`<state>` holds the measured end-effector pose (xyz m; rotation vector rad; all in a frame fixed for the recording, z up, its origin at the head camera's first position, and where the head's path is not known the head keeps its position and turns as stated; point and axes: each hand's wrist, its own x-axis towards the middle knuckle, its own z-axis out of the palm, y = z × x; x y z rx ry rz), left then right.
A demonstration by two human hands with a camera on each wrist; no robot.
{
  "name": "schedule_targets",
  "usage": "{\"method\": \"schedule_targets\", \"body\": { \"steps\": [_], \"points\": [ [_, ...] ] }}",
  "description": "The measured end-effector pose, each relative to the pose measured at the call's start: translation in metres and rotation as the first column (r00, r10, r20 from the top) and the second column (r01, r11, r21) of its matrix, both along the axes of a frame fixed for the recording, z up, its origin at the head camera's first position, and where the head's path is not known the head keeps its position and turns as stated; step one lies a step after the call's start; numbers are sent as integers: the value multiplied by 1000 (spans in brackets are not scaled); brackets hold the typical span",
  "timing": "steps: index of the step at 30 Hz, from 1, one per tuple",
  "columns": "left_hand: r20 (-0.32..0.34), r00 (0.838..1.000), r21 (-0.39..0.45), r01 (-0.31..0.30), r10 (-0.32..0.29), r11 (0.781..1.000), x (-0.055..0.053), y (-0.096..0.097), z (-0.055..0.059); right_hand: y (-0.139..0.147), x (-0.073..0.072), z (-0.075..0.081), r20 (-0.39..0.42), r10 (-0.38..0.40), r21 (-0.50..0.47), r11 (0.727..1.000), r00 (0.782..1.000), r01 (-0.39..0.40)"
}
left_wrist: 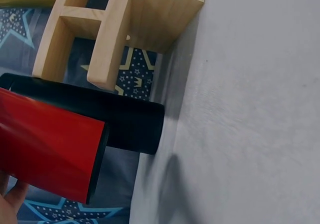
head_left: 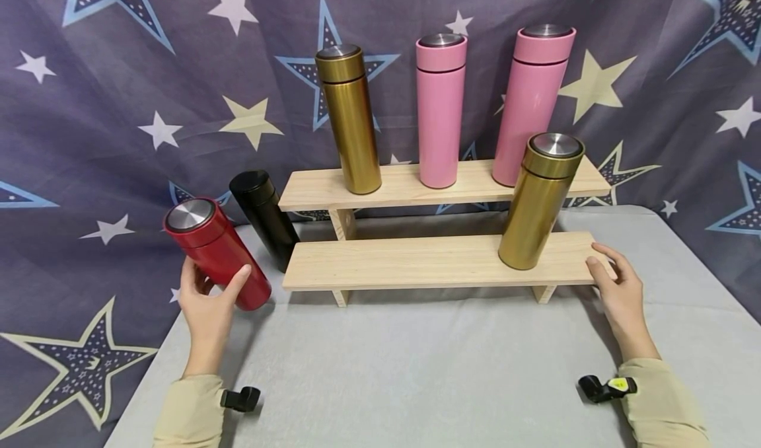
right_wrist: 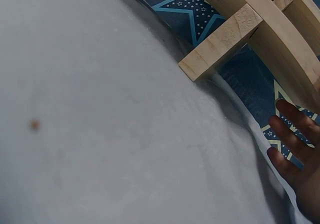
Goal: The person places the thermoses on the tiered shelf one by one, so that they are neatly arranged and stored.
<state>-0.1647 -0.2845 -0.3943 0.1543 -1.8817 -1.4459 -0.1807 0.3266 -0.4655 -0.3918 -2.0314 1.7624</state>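
My left hand [head_left: 205, 309] grips a red thermos [head_left: 222, 256] with a steel-topped lid, thumb on its near side. The thermos leans to the left; in the left wrist view its base hangs above the grey tabletop. Just behind it stands a black thermos [head_left: 264, 213], partly covered by the red one in that view. My right hand [head_left: 621, 299] is at the right end of the lower wooden shelf [head_left: 392, 260], thumb and forefinger touching the board's end. In the right wrist view the other fingers [right_wrist: 290, 136] extend loosely below the board.
A gold thermos [head_left: 541, 203] stands toward the right of the lower shelf. On the upper shelf [head_left: 398, 180] are another gold thermos [head_left: 351, 124] and two pink ones, a middle pink thermos [head_left: 441, 117] and a right pink thermos [head_left: 532, 104]. A star-patterned curtain [head_left: 196, 84] hangs behind the table [head_left: 416, 369].
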Motion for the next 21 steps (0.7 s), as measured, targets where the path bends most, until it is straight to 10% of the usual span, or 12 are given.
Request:
{"method": "schedule_targets", "body": {
  "steps": [21],
  "points": [
    [-60, 998, -49, 28, -31, 998, 11, 21, 19, 2, 0, -1, -2, 12, -31, 999, 1000, -12]
  ]
}}
